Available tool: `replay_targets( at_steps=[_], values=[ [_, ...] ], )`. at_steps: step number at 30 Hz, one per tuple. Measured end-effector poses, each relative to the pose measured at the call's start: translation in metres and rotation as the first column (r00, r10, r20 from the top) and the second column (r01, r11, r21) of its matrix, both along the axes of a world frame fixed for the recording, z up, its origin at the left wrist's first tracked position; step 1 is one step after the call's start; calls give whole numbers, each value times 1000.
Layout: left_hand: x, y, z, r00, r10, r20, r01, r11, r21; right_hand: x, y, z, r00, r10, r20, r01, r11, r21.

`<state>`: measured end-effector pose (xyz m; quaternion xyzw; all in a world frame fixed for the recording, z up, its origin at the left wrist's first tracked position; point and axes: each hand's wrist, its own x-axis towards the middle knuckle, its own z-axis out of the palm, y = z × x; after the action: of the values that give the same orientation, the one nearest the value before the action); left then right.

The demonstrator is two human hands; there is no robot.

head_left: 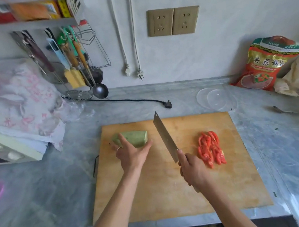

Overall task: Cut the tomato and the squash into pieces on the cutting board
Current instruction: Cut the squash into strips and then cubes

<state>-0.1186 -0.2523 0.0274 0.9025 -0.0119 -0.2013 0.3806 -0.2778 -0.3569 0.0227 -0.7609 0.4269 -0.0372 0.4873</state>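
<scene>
On the wooden cutting board (173,195), the left hand (131,156), fingers spread, cups the pale-green squash chunk (135,137) at ten o'clock; the right hand (193,168) grips the steel cleaver (165,138), red tomato slices (210,149) at three o'clock.

The near half of the cutting board (155,197) is bare wood, so a hand could slide in there with nothing to bump. The cleaver (165,138) stands slanted across the middle of the board and splits the far part in two. On its left sits the squash (134,137) with the left hand (131,155) spread on it. On its right lies the heap of tomato slices (211,148), just beside the right hand (193,170). Past the far right corner, clear lids (216,98) lie on the counter (51,191). A black plug (168,104) and its cord lie behind the board.
</scene>
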Motion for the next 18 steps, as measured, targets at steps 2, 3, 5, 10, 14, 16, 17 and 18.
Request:
replay_targets(
  at_steps=[2,3,5,10,14,16,17,18],
  values=[
    [16,2,-7,998,-67,0,67,998,18,10,8,-1,999,-18,-47,16,999,-34],
    [22,7,-11,991,-130,16,130,991,19,12,11,-1,998,-29,-61,26,999,-43],
    [46,24,-21,944,-329,24,330,944,-30,18,18,-2,995,-66,-74,62,997,-55],
    [85,62,-29,759,-650,-29,641,755,-135,24,32,-3,991,-77,-107,71,996,-56],
    [80,55,-31,902,-365,-231,250,877,-411,30,35,-3,990,-54,-132,55,998,8],
    [76,48,-32,921,-212,-326,64,909,-411,35,36,-4,992,-31,-123,34,999,22],
    [75,43,-34,912,-163,-377,9,925,-379,37,35,-4,993,-16,-118,20,999,26],
    [73,39,-33,899,-131,-417,-28,935,-353,38,34,-5,993,-8,-114,12,999,31]
  ],
)
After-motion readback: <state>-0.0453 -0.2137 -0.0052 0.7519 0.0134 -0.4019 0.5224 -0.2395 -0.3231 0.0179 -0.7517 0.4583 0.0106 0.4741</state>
